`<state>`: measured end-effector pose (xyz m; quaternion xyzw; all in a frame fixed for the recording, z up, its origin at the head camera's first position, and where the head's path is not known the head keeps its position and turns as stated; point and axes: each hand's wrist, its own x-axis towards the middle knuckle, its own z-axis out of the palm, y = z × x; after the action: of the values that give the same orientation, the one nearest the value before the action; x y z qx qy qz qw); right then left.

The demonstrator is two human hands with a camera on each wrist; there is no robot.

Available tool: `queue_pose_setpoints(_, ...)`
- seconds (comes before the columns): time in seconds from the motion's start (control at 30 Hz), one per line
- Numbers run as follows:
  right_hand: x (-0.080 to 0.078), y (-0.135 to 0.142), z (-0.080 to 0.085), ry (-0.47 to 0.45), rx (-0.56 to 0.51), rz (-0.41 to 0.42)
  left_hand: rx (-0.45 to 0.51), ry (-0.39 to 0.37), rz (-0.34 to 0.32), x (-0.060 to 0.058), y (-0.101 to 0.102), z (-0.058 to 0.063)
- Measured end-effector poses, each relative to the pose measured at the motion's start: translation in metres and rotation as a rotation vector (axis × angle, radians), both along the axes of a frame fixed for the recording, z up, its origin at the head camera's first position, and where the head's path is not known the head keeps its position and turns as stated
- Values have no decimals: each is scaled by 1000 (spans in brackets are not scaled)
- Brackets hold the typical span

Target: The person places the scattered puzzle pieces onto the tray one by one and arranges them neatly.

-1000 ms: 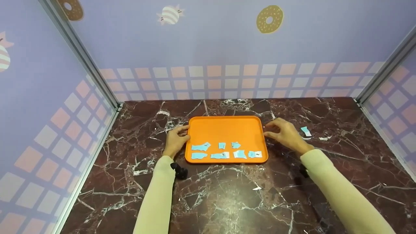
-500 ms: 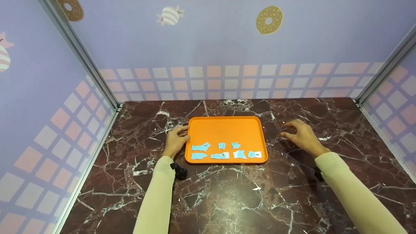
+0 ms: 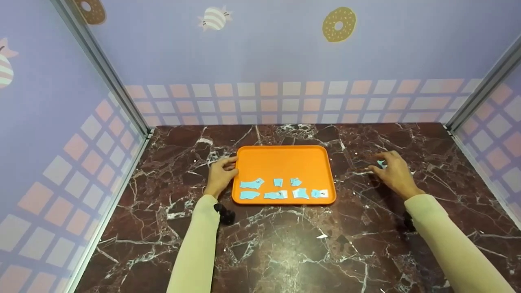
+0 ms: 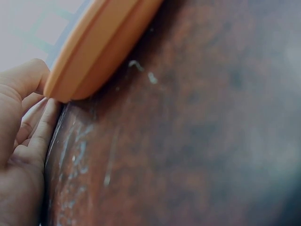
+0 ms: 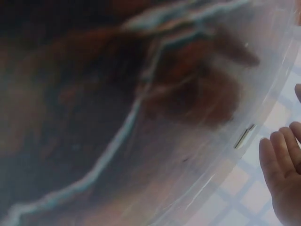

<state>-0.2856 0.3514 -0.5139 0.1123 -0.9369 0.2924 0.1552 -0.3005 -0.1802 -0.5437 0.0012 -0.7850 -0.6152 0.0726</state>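
Note:
An orange tray lies on the table. Torn light-blue paper pieces, such as one piece, lie in two rows along its near side. My left hand touches the tray's left edge with its thumb and fingers; in the left wrist view those fingers meet the outside of the rim. Right of the tray my right hand hovers with thumb and fingers apart, holding nothing. A blue scrap of paper shows between them, partly hidden. In the right wrist view, fingers appear above the table.
The dark red marbled table is glossy and bears small white flecks, including a white scrap. Patterned panels, such as the back wall, stand behind and at both sides.
My right hand has left the tray's right edge and moved right to the blue scrap of paper, now partly covering it. The left hand and the tray stay in place.

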Motion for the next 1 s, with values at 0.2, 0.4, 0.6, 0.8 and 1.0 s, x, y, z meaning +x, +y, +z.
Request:
queue_pose_setpoints(0.2,2,8,0,-64,29,-58,-5,2,0,0,0,1)
queue_pose_setpoints(0.4,2,12,0,-166,51,-128,-10,-10,-6,1,-1,2)
queue_pose_setpoints(0.6,2,16,0,-201,56,-165,-17,-7,-12,1,-1,1)
queue_pose_setpoints(0.8,3,24,-2,-218,59,-181,-17,2,-10,-1,0,-1)
queue_pose_setpoints(1.0,3,29,-2,-219,52,-166,-18,-7,-3,-1,-1,-1)
